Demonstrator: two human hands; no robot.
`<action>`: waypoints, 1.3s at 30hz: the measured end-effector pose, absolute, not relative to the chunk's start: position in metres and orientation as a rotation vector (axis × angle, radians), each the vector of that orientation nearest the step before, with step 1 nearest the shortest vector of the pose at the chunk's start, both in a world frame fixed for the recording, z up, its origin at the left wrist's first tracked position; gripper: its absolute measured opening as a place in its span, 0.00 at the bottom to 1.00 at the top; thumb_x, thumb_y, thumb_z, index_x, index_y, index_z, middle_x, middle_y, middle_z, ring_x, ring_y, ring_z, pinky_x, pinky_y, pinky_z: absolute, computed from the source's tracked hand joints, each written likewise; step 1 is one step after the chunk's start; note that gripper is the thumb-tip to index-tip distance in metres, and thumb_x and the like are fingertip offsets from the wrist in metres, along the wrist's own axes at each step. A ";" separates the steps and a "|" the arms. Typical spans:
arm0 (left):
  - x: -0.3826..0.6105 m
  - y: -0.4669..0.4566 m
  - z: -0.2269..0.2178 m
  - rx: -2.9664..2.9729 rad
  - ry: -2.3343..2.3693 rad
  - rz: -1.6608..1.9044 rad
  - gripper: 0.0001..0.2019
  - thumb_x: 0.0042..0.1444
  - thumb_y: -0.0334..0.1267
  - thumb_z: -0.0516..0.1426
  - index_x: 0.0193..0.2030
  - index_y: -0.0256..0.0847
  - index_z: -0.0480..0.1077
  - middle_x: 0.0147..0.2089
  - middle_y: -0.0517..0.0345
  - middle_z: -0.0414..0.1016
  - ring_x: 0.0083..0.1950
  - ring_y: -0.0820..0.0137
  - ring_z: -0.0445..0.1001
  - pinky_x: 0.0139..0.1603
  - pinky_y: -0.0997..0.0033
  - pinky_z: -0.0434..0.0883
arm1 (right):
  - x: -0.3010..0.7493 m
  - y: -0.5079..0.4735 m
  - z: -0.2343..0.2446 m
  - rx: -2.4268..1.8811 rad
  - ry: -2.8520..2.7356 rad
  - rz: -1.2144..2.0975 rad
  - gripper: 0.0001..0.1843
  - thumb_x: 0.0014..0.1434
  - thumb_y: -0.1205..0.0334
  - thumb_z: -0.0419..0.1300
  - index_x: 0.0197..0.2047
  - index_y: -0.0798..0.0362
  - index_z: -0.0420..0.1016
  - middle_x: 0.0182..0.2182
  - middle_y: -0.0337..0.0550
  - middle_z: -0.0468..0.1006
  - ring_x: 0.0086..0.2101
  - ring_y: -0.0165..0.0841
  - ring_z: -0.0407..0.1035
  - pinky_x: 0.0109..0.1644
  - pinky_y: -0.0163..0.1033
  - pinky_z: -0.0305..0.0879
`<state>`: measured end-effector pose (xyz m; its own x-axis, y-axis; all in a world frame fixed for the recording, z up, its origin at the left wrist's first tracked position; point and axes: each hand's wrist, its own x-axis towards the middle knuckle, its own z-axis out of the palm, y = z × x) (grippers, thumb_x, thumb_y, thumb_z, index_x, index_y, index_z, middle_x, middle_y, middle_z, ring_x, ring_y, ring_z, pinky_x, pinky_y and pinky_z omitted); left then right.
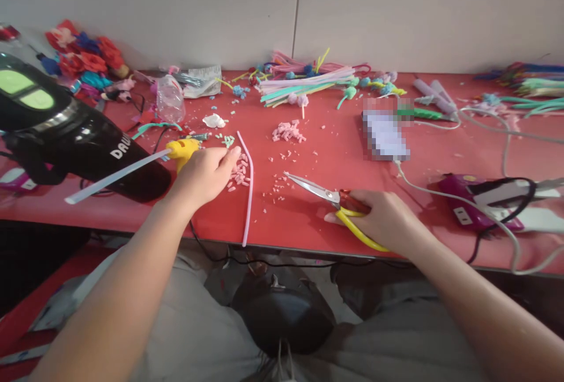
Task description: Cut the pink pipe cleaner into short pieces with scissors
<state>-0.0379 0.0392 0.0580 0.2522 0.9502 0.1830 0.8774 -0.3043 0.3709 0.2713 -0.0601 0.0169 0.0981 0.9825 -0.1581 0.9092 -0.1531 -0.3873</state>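
My right hand (pixel 388 220) grips a pair of scissors (pixel 312 187) with red and yellow handles, blades pointing left over the red table. My left hand (pixel 205 176) is closed, thumb stretched along the top; its other fingertips are hidden. It hovers at a heap of short pink pieces (pixel 240 171). Just right of the thumb lies a bent pink pipe cleaner (pixel 250 194). Behind the left hand is a yellow glue gun (pixel 183 148), partly covered, with a long translucent glue stick (pixel 118 176) protruding. Another pink heap (pixel 288 131) and tiny scraps lie between the hands.
A black appliance (pixel 118 147) leans in at left. Pipe cleaners (pixel 308 82) are bundled at the back, near a clear plastic cup (pixel 170 100). A blurred phone (pixel 385 135) with a white cable and a purple power strip (pixel 467 200) occupy the right. The table's front edge (pixel 291 247) is close.
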 end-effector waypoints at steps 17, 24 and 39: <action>0.034 0.128 0.037 2.436 1.611 0.208 0.09 0.62 0.40 0.55 0.46 0.41 0.71 0.53 0.48 0.69 0.53 0.59 0.72 0.54 0.60 0.68 | 0.265 -0.057 0.023 -2.177 -1.975 0.550 0.29 0.49 0.32 0.60 0.22 0.48 0.58 0.19 0.37 0.68 0.21 0.30 0.56 0.25 0.35 0.47; 0.039 0.136 0.027 2.470 1.597 0.184 0.09 0.64 0.39 0.53 0.46 0.41 0.70 0.53 0.48 0.69 0.52 0.58 0.73 0.51 0.59 0.68 | 0.264 -0.058 0.024 -2.189 -1.969 0.564 0.29 0.49 0.31 0.60 0.23 0.48 0.57 0.20 0.37 0.68 0.21 0.31 0.57 0.26 0.36 0.47; 0.047 0.143 0.026 2.452 1.627 0.185 0.09 0.65 0.37 0.52 0.47 0.38 0.71 0.54 0.43 0.71 0.55 0.55 0.72 0.53 0.59 0.68 | 0.265 -0.057 0.022 -2.189 -2.022 0.522 0.29 0.50 0.30 0.59 0.24 0.48 0.61 0.21 0.39 0.70 0.22 0.32 0.58 0.26 0.35 0.46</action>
<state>0.0467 0.1432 0.0259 0.3890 0.9212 -0.0023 0.8971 -0.3783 0.2282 0.2651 -0.0565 0.0223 0.0506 0.9839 -0.1711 0.9439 -0.1031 -0.3136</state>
